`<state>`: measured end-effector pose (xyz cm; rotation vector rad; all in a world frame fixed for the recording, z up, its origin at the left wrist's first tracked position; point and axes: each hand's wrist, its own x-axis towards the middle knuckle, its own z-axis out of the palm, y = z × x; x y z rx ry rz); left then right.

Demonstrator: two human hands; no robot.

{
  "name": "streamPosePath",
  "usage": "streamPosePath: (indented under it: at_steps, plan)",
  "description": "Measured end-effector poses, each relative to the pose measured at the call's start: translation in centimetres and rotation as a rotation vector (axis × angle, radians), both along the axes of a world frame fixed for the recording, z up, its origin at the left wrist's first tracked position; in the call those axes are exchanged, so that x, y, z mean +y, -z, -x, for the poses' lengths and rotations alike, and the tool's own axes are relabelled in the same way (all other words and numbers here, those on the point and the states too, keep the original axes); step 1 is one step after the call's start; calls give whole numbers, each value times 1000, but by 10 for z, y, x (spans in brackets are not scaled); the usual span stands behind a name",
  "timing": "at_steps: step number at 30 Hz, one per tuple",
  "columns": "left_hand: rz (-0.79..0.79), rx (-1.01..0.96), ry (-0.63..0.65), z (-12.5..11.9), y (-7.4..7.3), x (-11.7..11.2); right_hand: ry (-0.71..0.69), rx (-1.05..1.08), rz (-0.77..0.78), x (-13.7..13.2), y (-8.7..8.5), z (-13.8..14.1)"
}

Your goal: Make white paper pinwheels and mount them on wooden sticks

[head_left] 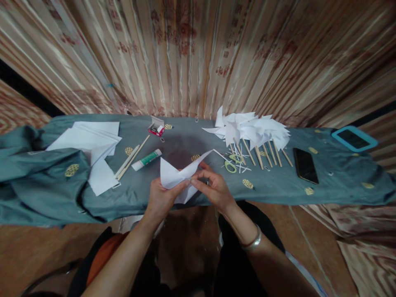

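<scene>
A white paper pinwheel (174, 173) with curled points is between my two hands, over the near edge of the cloth-covered table. My left hand (162, 194) grips its left side, thumb near the centre. The thumb and fingers of my right hand (213, 185) pinch close to the middle from the right. Whether a pin sits between those fingertips I cannot make out. Beyond my left hand lie a green and white glue stick (147, 160), pale wooden sticks (132, 156) and a small open red box (156, 126) with small metal pieces in it.
White paper sheets (89, 138) are stacked at the left beside bunched grey cloth (40, 173). Finished pinwheels (253, 128) on sticks lie at the back right, with green-handled scissors (230, 166) and paper strips near them. A black phone (305, 165) and a blue-framed device (354, 138) lie farther right.
</scene>
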<state>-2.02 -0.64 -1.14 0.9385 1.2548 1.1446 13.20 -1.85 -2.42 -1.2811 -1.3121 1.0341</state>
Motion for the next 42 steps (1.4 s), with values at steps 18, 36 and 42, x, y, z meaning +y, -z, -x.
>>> streamPosePath:
  at_steps: [18,36,42]
  plan:
    - [61,-51,-9,3,-1,-2,123,-80,-72,-1,-1,2]
    - [122,-49,152,2,6,-6,-177,14,146,5,-1,-27]
    - [180,-75,178,3,6,-7,-218,145,232,7,-1,-28]
